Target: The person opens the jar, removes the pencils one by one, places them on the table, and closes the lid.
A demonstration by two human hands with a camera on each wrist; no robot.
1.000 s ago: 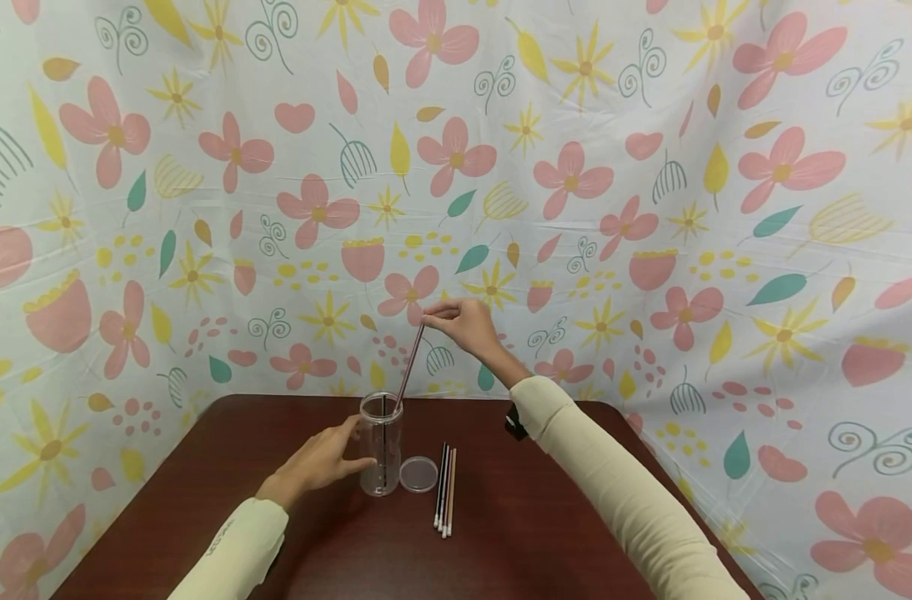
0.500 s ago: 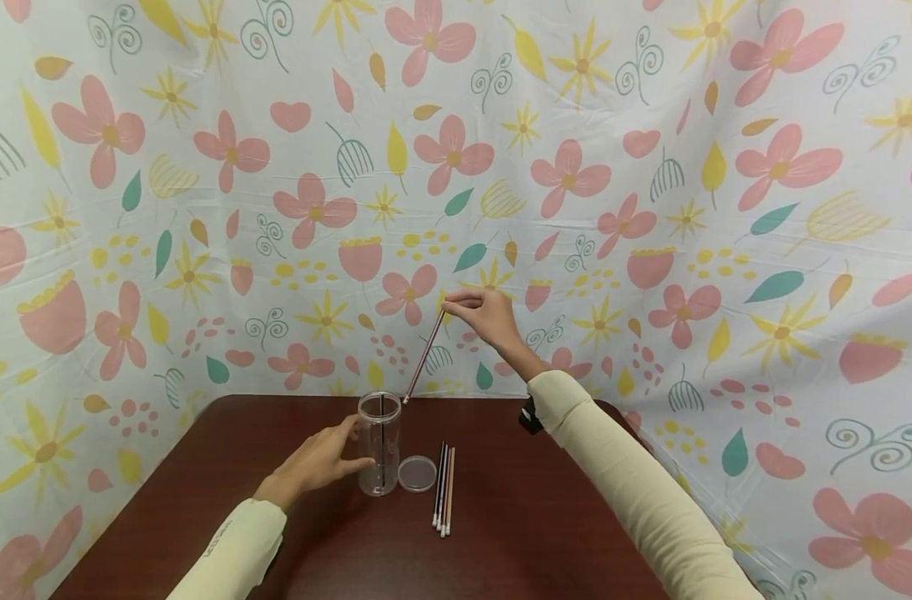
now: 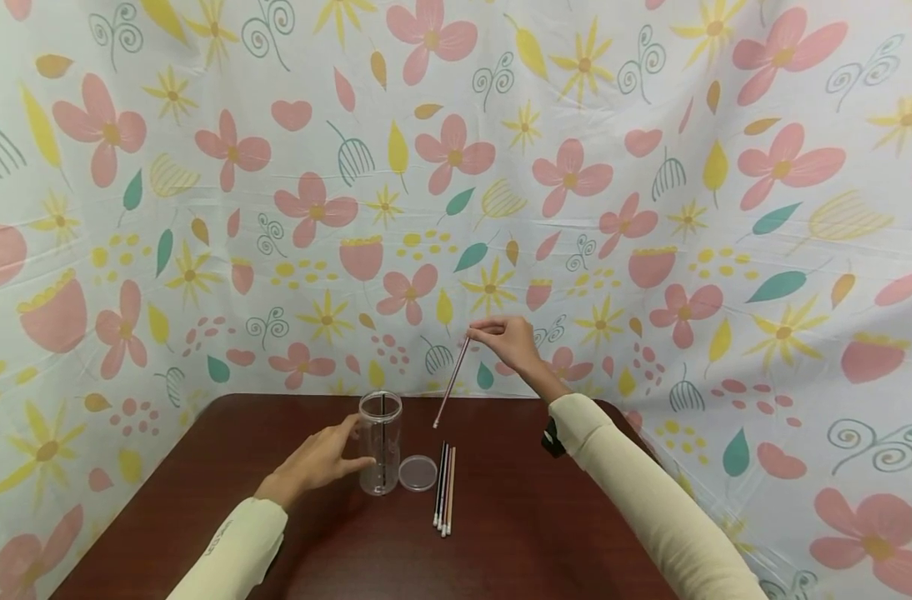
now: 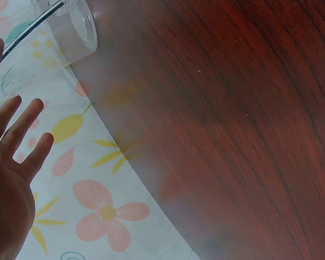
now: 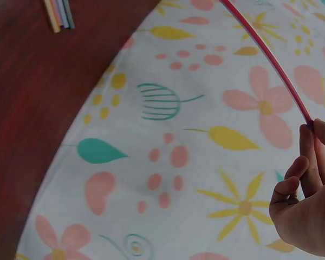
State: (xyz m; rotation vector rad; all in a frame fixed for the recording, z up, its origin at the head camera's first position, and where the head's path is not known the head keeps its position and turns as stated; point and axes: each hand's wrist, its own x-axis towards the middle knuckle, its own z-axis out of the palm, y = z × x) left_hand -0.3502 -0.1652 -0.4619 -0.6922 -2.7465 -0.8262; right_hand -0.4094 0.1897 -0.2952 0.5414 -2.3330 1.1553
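Observation:
My right hand (image 3: 507, 342) pinches the upper end of a reddish pencil (image 3: 452, 382) between thumb and fingertips. The pencil hangs tilted, its white eraser end low, right of the clear jar (image 3: 368, 450). A single dark pencil (image 3: 384, 442) stands inside the jar. My left hand (image 3: 317, 458) is at the jar's left side, the thumb across its front. In the left wrist view the fingers (image 4: 27, 127) are spread and fairly straight; whether they press the jar cannot be told. Several pencils (image 3: 444, 492) lie side by side on the table, white erasers toward me.
A round clear lid (image 3: 418, 472) lies flat between the jar and the lying pencils. The dark red-brown table (image 3: 546, 517) has rounded far corners. A floral curtain (image 3: 576, 250) hangs just behind its far edge and along both sides.
My right hand has drawn the reddish pencil from the jar's mouth, moved it right and then lowered it somewhat. The left hand and jar have stayed put.

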